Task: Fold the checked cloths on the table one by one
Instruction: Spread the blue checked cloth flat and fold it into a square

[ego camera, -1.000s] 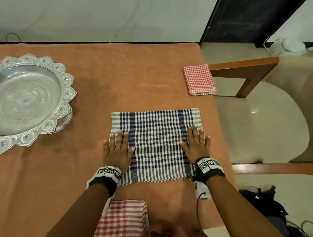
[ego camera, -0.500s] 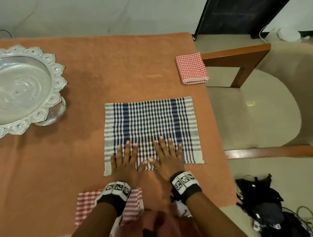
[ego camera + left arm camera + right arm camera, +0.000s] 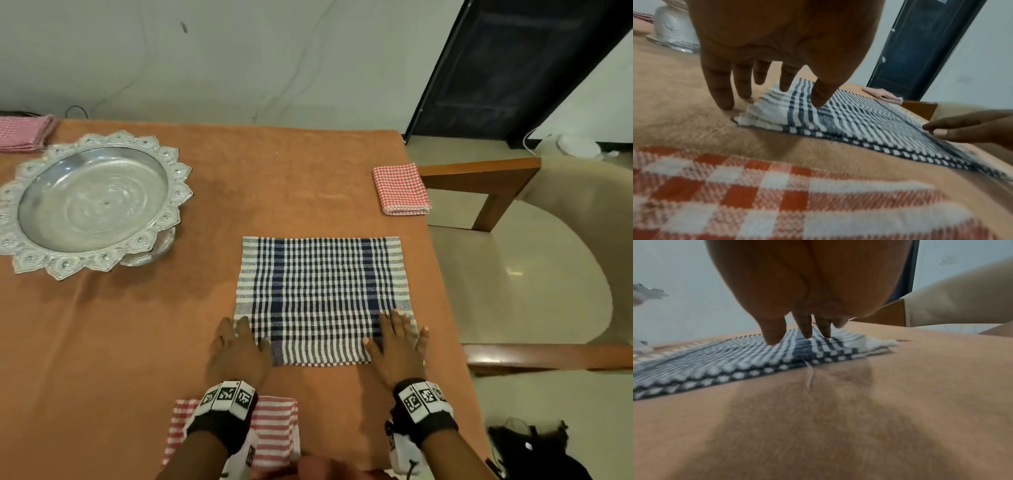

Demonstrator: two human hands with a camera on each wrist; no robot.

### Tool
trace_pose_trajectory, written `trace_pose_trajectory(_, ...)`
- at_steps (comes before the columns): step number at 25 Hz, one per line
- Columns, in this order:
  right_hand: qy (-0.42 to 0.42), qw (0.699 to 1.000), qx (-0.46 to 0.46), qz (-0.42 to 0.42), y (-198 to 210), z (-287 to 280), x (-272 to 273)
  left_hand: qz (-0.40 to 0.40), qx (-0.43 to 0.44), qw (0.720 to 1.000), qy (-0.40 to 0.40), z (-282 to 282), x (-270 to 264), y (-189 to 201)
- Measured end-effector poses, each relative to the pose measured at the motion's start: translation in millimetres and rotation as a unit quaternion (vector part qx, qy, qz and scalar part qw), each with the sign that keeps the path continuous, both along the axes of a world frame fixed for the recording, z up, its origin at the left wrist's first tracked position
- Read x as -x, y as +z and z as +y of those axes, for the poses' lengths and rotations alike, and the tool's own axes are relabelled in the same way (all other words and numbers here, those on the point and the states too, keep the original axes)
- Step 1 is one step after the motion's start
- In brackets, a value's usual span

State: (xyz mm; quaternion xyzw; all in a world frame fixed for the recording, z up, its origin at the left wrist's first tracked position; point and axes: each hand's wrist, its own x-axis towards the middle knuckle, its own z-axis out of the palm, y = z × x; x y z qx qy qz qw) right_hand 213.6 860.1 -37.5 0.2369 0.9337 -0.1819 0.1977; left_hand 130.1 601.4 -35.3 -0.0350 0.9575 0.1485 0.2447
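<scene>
Head view puts the blue checked cloth [image 3: 322,298] flat on the orange table cover [image 3: 120,342], near the right edge and just ahead of the person. Its near edge shows two stacked layers in both wrist views, so it looks folded at least once already — how many folds it still needs is a judgement, but it is much larger than the finished piles, so more are likely.

The left hand [image 3: 238,353] lies at the near left corner, fingers straight and spread, thumb on the fabric and the outer fingers on the table cover beside it; it grips nothing. The right hand [image 3: 397,346] rests on the near right corner the same way, fingers extended and fingertips [image 3: 774,339] pressing down on the weave, nothing pinched. Both seem to be flattening or squaring the corners.

Outward from there: a red checked cloth [image 3: 401,189] sits folded small at the far right edge, apparently done. Another red-and-white one [image 3: 274,431] lies under the left wrist at the near edge — folded, though how neatly is partly hidden. A pinkish folded pile [image 3: 25,132] sits at the far left corner, behind a silver tray [image 3: 92,205].
</scene>
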Motion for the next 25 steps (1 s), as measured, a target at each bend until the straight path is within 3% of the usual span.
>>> trace_pose_trajectory(2, -0.023, 0.989, 0.100, 0.106, 11, -18, 8, 0.004, -0.055, 0.997, 0.060, -7, 0, 4)
trace_pose_trajectory(4, -0.024, 0.970, 0.205, 0.128, 21, -39, 18, -0.003, -0.112, 0.986, 0.119, -10, 3, 6)
trace_pose_trajectory(6, -0.018, 0.969, 0.221, 0.113, 25, -54, 26, -0.022, -0.143, 0.978, 0.153, -12, 7, 9)
trace_pose_trajectory(9, -0.036, 0.975, 0.206, 0.077, 21, -59, 30, -0.042, -0.116, 0.983, 0.132, -19, 9, 12)
trace_pose_trajectory(14, -0.071, 0.969, 0.228, 0.057, 20, -52, 29, -0.002, -0.117, 0.988, 0.103, -21, 6, 21)
trace_pose_trajectory(19, -0.101, 0.957, 0.250, 0.108, 34, -51, 46, 0.076, -0.121, 0.989, -0.037, 27, -7, 47)
trace_pose_trajectory(25, -0.118, 0.940, 0.317, 0.039, 30, -38, 75, 0.087, -0.087, 0.973, -0.194, 80, -27, 56)
